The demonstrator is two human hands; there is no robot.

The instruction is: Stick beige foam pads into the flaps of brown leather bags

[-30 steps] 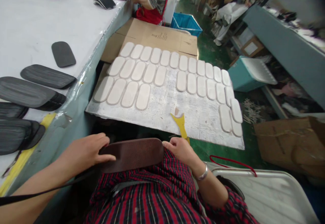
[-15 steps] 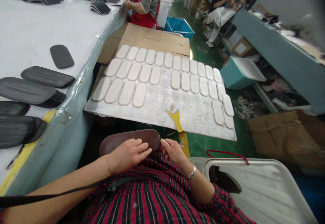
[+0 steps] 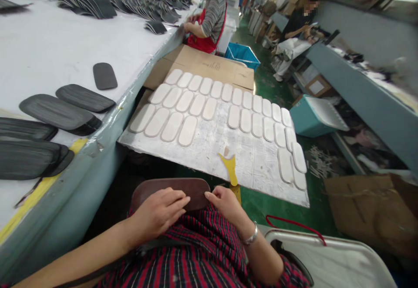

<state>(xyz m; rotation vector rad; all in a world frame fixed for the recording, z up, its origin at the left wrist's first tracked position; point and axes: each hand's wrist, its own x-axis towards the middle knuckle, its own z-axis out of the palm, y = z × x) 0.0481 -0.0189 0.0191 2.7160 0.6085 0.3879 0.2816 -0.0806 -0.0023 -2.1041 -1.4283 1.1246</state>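
Note:
A dark brown oval leather piece lies across my lap. My left hand rests on top of it, fingers stretched out flat toward the right. My right hand is at the piece's right end, its fingers curled and pinching the edge. Just beyond my lap a white board carries several rows of pale oval insole pieces, and a yellow scraper lies on the board's near edge.
A long white table on the left holds several black oval pieces. A person in a red apron works at its far end. Flattened cardboard, a blue crate, a teal bin and a white tray are nearby.
My left hand slid from the piece's left end toward its middle and now lies flat on it. The view has tilted upward. My right hand has stayed at the right end.

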